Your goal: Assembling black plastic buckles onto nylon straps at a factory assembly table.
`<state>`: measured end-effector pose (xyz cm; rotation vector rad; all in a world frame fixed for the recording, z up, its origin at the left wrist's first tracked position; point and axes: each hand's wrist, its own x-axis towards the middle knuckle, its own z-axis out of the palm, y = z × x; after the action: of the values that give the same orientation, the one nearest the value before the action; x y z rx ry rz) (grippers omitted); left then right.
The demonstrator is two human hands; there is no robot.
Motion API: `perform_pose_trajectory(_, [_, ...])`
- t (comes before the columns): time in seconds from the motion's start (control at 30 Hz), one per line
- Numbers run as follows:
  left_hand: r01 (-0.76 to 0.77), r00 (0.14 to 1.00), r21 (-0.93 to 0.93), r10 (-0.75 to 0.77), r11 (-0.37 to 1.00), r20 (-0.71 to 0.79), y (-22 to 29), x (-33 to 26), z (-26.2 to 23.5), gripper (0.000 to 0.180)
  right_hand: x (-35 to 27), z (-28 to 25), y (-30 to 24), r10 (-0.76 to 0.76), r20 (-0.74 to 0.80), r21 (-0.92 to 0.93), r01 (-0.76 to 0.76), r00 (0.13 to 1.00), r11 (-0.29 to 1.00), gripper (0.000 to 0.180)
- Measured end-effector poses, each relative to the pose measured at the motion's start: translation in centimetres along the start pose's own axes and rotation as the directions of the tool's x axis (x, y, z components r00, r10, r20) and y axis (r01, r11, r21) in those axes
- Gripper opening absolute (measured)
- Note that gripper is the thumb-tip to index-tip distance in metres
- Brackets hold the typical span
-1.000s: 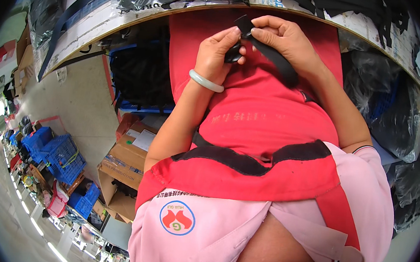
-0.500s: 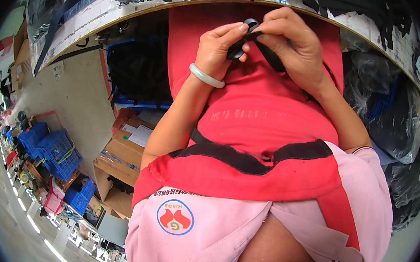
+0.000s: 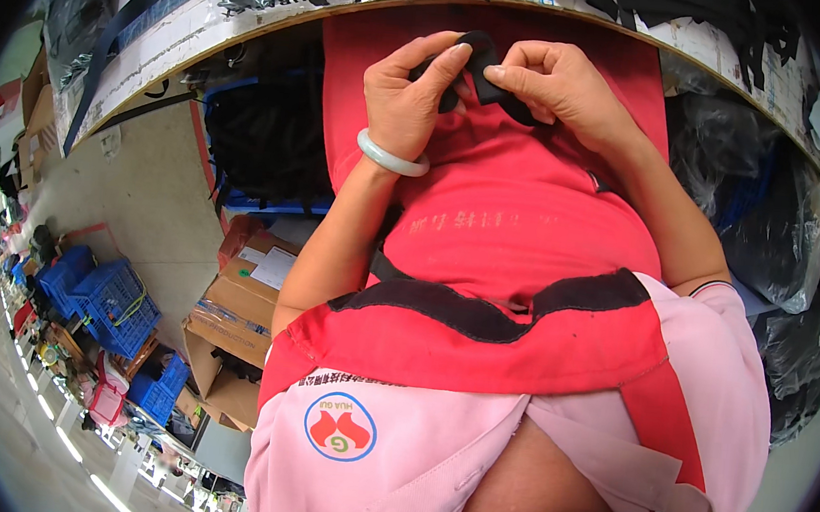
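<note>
- While both hands meet at the far edge of the red apron, a black strap sits pinched between them, just near the worktable edge.
- L hand: thumb and fingers closed on the strap's left end; pale bangle on the wrist.
- R hand: fingertips clamped on the strap's right part, where it runs off toward the right.
- Strap looks soft, light, floppy webbing; prob. not slippery, not fragile. Best grip: pinch close to the end, both sides, so it can't flop.
- Near left, well apart: cardboard boxes, blue crates on the floor.
</note>
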<state>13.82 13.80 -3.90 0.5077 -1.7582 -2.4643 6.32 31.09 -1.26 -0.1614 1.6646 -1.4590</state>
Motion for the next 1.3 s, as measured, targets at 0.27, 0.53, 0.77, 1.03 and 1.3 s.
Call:
perform_pose_trajectory(0.27, [-0.128,0.991,0.100,0.122,0.987,0.063,-1.0,-0.1,-0.3,0.014,0.5,-0.5,0.0,0.000,0.061,0.086,-0.006,0.998,0.996,0.026])
perform_pose_trajectory(0.53, [0.072,0.996,0.014,-0.073,0.997,0.052,0.9,-1.3,-1.7,0.018,2.3,-0.7,0.6,0.044,0.243,0.292,-0.117,0.969,0.949,0.022])
perform_pose_trajectory(0.77, [0.193,0.969,0.198,-0.156,0.961,-0.192,9.1,-8.8,-13.7,0.021,3.7,-1.9,0.9,-0.061,0.012,-0.030,0.061,0.998,0.998,0.023])
perform_pose_trajectory(1.03, [0.130,0.926,0.180,-0.055,0.975,-0.373,5.9,-8.4,-15.3,0.038,3.6,1.9,0.8,-0.043,0.163,-0.205,0.077,0.986,0.976,0.019])
perform_pose_trajectory(1.3, [0.062,0.996,0.142,-0.070,0.988,0.050,1.0,-3.8,-3.8,0.054,3.2,4.5,0.7,-0.045,0.315,-0.196,0.111,0.948,0.974,0.025])
